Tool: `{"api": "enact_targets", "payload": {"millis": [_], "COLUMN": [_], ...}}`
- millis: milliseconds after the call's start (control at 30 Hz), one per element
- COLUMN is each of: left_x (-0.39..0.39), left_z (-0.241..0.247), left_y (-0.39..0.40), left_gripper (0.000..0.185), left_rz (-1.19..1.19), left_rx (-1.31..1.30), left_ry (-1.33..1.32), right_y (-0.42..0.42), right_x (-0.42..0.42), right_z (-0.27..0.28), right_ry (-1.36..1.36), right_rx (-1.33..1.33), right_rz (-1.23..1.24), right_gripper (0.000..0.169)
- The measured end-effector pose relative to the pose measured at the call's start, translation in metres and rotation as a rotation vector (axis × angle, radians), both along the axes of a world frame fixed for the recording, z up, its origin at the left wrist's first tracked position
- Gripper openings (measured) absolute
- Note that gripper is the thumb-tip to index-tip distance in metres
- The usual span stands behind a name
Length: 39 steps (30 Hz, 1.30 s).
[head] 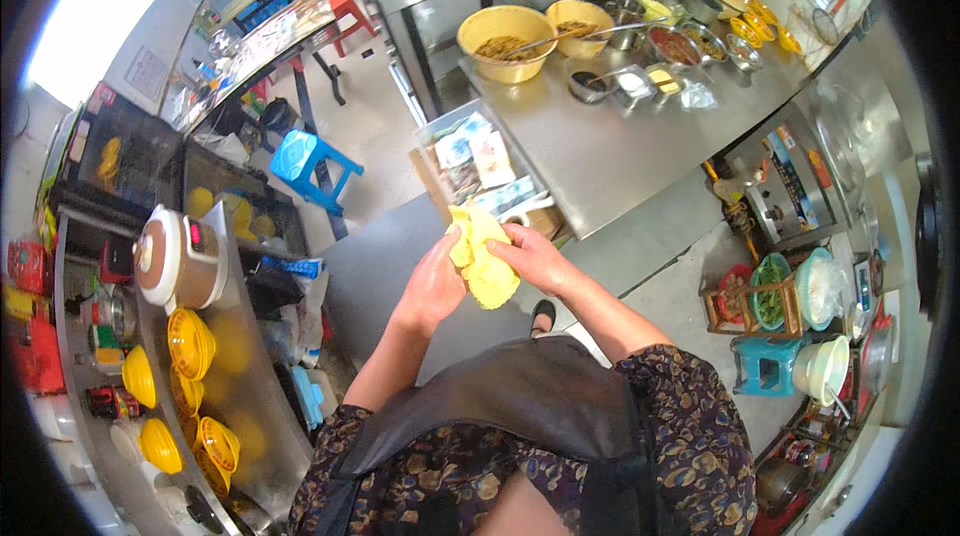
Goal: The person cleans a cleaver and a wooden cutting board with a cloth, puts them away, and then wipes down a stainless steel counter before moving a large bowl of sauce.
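Note:
A crumpled yellow cloth point(487, 277) hangs between my two hands, in front of a dark apron point(510, 386). My left hand point(435, 281) grips its left edge, the thumb pressed up along the fabric. From the other side my right hand point(536, 254) pinches the cloth with the thumb on top; its other fingers are partly hidden behind. Just beyond the hands, a clear plastic bin point(442, 123) of printed packets sits against the end of the stainless steel table point(600, 176).
Large yellow basins point(510, 70) of food and several seasoning containers stand on the steel table. At left, a rice cooker point(180, 258) and yellow bowls point(191, 344) occupy a steel counter. A blue stool point(311, 168) is on the floor; vegetable baskets point(769, 288) are at right.

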State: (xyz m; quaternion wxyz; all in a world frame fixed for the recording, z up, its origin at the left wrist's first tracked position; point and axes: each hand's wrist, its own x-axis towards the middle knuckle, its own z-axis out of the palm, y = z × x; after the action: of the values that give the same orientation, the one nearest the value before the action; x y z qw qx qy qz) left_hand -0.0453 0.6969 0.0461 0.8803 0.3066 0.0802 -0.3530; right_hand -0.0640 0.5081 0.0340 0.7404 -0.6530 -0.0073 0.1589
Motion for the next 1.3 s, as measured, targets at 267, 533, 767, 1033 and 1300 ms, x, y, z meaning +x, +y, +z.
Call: {"api": "enact_targets", "payload": {"millis": [267,533,767,1033,1300], "left_x": [0.055,0.150,0.196,0.210,0.202], "left_z": [0.038,-0.038,-0.034,-0.044,-0.051], "left_y": [-0.122,-0.218,-0.292,-0.341,-0.359], "left_gripper": [0.042,0.024,0.030,0.049,0.047], "left_rz": [0.066,-0.094,-0.082,0.254,0.493], "left_rx": [0.203,0.234,0.167,-0.072,0.015], "left_ry": [-0.067,0.206,0.131,0.246,0.217], "right_y": [-0.098,-0.253,-0.419,-0.466,-0.478], "right_x": [0.059,0.084,0.256,0.459,0.498], "right_z": [0.011,0.034,-0.021,-0.103,-0.135], "right_ry": [-0.174,-0.081,0.172,0.522,0.572], "right_rx": [-0.324,-0.348,0.024,0.104,0.061], "right_rz": [-0.071,-0.339,-0.493,-0.405,-0.322], "right_gripper": [0.028,0.036,0.020,0.032,0.013]}}
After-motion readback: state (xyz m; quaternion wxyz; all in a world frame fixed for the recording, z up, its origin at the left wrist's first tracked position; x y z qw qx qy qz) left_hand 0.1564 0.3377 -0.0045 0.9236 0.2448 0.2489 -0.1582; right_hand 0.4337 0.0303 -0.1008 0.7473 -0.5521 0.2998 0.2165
